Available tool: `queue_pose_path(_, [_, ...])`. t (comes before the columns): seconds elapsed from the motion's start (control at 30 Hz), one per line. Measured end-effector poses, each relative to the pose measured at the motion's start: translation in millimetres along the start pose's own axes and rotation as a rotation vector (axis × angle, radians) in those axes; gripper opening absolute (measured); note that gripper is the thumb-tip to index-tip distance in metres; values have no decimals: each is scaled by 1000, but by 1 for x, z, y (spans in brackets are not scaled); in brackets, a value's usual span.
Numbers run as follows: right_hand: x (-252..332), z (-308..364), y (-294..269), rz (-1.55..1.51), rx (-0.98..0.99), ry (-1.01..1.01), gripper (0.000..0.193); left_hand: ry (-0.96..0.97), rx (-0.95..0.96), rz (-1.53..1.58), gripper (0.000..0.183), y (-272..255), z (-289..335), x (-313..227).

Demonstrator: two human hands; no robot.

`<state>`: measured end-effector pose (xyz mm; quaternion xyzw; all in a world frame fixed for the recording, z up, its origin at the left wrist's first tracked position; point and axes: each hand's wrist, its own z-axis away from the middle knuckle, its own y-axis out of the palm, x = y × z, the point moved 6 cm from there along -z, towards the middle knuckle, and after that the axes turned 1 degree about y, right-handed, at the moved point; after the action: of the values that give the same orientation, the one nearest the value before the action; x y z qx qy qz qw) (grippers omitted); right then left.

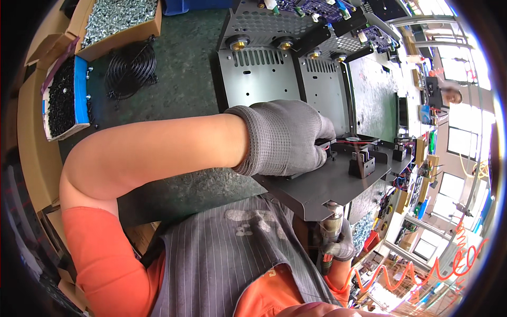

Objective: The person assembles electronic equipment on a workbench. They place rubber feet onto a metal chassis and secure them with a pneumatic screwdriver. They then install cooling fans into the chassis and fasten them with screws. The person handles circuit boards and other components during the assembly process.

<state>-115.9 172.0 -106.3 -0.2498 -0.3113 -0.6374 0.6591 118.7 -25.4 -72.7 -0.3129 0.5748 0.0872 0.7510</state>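
Note:
My left hand (288,138), in a grey knit glove, reaches across a black sheet-metal panel (311,190). Its thumb and fingers close around a small black part (330,147) with a red wire beside it. Low on the right, my right hand (343,247), gloved too, grips a silver air screwdriver (331,224). The tool's upper end is at the panel's near edge; its tip is hidden. A black bracket (362,165) stands on the panel. Beyond lies an open metal chassis (259,79) with slotted plates, brass fittings and purple circuit boards (311,9).
At the upper left stand a carton of silver screws (119,24) and a blue-and-white box of black screws (66,100). Next to them a round black fan guard (131,68) lies on the green tabletop (185,58). An orange coiled hose (417,280) hangs at the lower right. Another person (451,95) is far right.

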Motion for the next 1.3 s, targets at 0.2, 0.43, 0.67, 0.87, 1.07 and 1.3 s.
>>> queue_pose_path(0.2, [4, 3, 8, -49, -52, -71, 77, -26, 22, 33, 43, 1, 2, 1])
queue_pose_path(0.43, [6, -3, 12, -80, -17, -97, 75, -20, 39, -1, 41, 3, -2, 2])
queue_pose_path(0.67, [12, -8, 8, 44, 15, -53, 75, 3, 19, 135, 42, 12, -6, 10])
queue_pose_path(0.87, [16, -10, 8, 131, 100, -28, 84, -150, 35, 276, 42, 16, -1, 3])
queue_pose_path(1.07, [-23, -14, 6, -45, 148, -37, 91, 73, -232, -198, 29, 2, 5, 4])
queue_pose_path(1.3, [-51, -59, 33, 33, 283, -176, 67, 351, -411, -916, 36, 15, 19, 15])
